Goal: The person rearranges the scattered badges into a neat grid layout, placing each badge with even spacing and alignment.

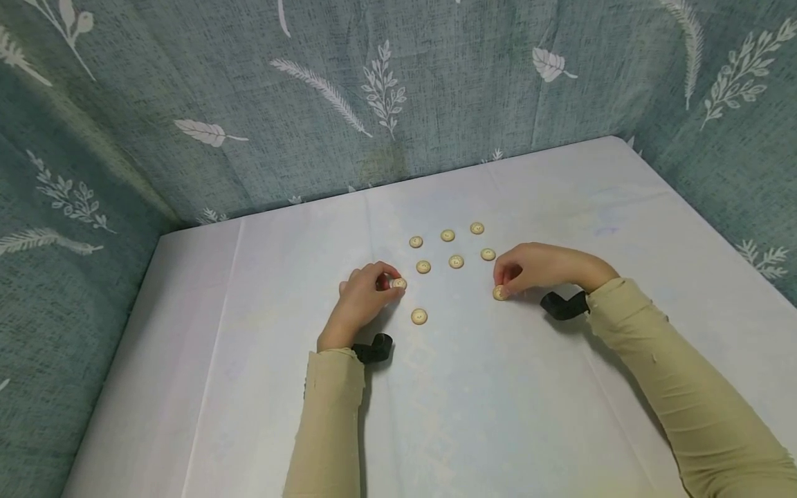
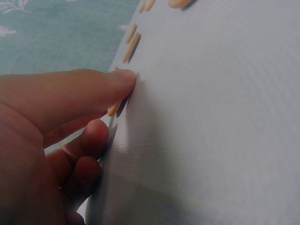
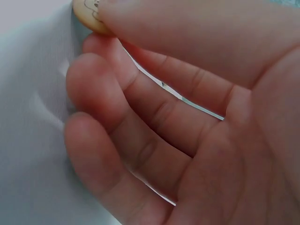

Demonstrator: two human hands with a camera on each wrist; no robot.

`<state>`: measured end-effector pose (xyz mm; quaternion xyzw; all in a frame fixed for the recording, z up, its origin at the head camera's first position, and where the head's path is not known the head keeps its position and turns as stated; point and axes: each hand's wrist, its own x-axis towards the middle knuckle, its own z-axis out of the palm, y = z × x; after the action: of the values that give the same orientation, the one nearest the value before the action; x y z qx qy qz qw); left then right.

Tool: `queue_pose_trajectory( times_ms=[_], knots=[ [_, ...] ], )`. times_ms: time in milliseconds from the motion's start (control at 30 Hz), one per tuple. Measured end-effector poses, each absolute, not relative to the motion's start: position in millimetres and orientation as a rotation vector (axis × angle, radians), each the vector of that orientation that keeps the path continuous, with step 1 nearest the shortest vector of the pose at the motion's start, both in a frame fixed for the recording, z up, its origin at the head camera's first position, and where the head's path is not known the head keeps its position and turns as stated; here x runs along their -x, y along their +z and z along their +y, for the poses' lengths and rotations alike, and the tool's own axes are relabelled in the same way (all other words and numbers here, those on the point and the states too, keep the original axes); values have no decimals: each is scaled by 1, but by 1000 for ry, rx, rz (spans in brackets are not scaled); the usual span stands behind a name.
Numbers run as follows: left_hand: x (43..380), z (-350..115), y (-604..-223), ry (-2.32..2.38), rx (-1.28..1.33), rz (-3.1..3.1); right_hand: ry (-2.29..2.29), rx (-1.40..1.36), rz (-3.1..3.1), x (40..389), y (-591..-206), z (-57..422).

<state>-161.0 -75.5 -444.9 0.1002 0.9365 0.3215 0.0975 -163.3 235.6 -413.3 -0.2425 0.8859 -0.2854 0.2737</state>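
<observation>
Small round tan discs with dark drawn markings lie on the white-covered table. My left hand point(image 1: 364, 297) pinches one disc point(image 1: 399, 283) at the left end of the group, between thumb and index finger; in the left wrist view the thumb hides most of that disc point(image 2: 112, 110). On the right, the right hand point(image 1: 535, 268) pinches another disc point(image 1: 499, 293) at the table surface. Its thumb lies over the disc's face in the right wrist view, where part of the disc point(image 3: 86, 15) with a curved line shows.
Beyond the hands are two rows of three discs, the back one including a middle disc point(image 1: 447, 236) and the front one another point(image 1: 456, 261). A single disc point(image 1: 419, 316) lies nearer me. A green leaf-patterned curtain point(image 1: 324, 138) borders the table point(image 1: 261, 387).
</observation>
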Motion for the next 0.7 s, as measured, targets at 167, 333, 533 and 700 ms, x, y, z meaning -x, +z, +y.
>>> queue_pose_trajectory(
  times_ms=[167,333,533,700],
  knots=[
    [162,-75,-443,950,-283,2765,-815,578,2384,166,-413,239],
    [162,-75,-443,938,-273,2768,-841,552,2403,168,-414,242],
    [162,-74,-444,935,-272,2771,-839,536,2422,167,-413,243],
    [162,-73,-445,935,-271,2773,-846,526,2449,167,-413,244]
  ],
)
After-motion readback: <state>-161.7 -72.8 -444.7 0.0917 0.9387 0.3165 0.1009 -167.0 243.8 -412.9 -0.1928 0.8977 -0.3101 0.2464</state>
